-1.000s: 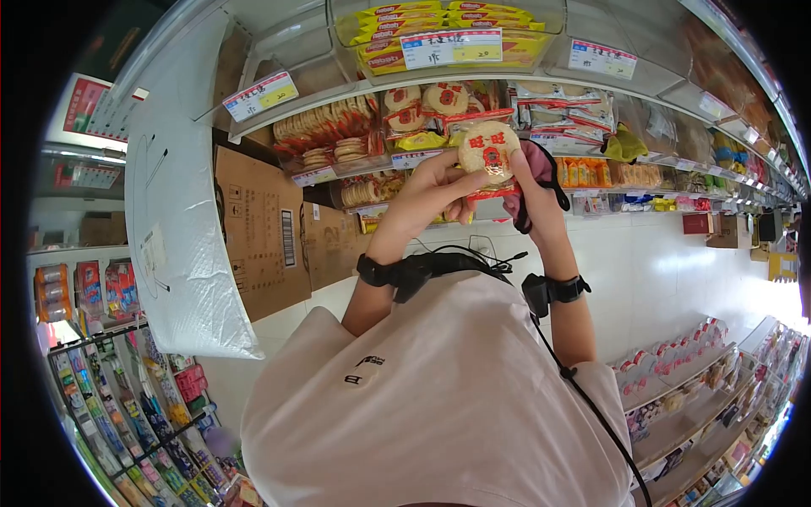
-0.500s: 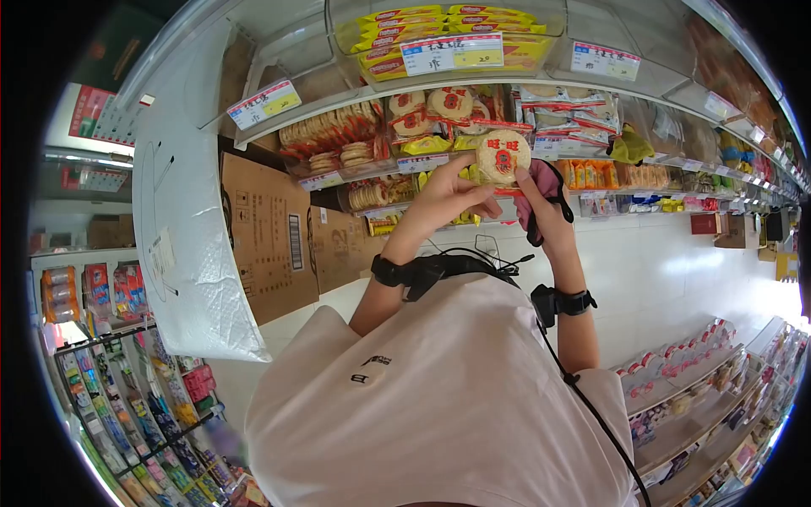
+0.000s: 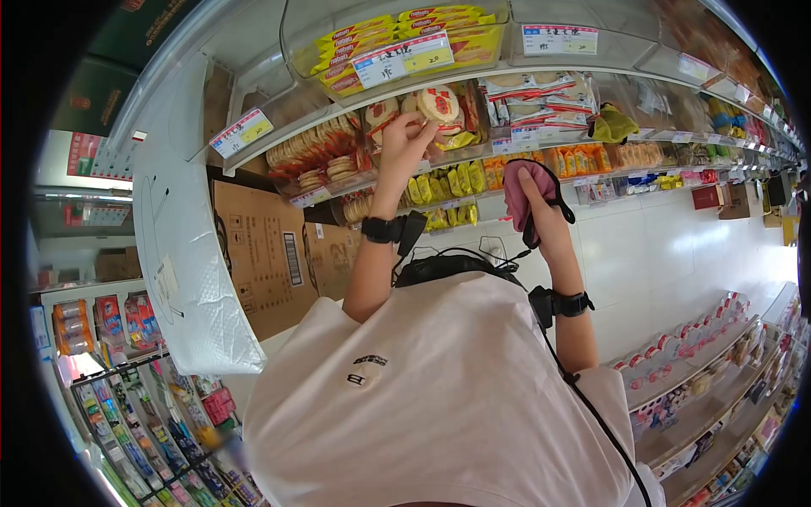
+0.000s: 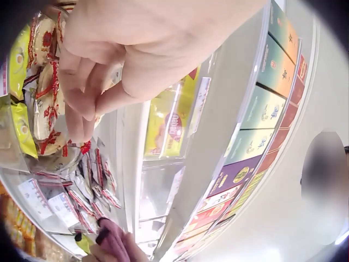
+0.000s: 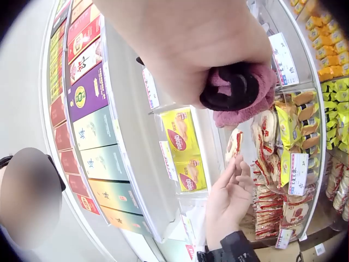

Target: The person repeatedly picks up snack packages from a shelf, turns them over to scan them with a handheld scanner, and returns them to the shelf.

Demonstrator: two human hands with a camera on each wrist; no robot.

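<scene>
The left hand (image 3: 401, 150) pinches a round rice cracker in a clear and red wrapper (image 3: 438, 103), over a shelf bin of similar crackers. In the right wrist view that cracker (image 5: 234, 146) is seen side-on at the fingertips of the left hand (image 5: 226, 199). In the left wrist view the left hand (image 4: 117, 60) mostly covers it, fingers bent. To the right, away from the bin, the right hand (image 3: 545, 221) grips a folded pink cloth with black edging (image 3: 517, 196); the cloth (image 5: 248, 112) bulges out of the fist in the right wrist view.
Yellow wafer packs (image 3: 456, 46) lie in the upper bin behind a price tag (image 3: 401, 59). Silver and red packs (image 3: 541, 106) and a yellow-green cloth (image 3: 612, 125) are to the right. A cardboard box (image 3: 258, 245) and a white foil-like panel (image 3: 190, 296) stand at left.
The left hand has carried the cracker up and left to the bin, away from the right hand. The right hand stays low with the pink cloth and no longer touches the cracker.
</scene>
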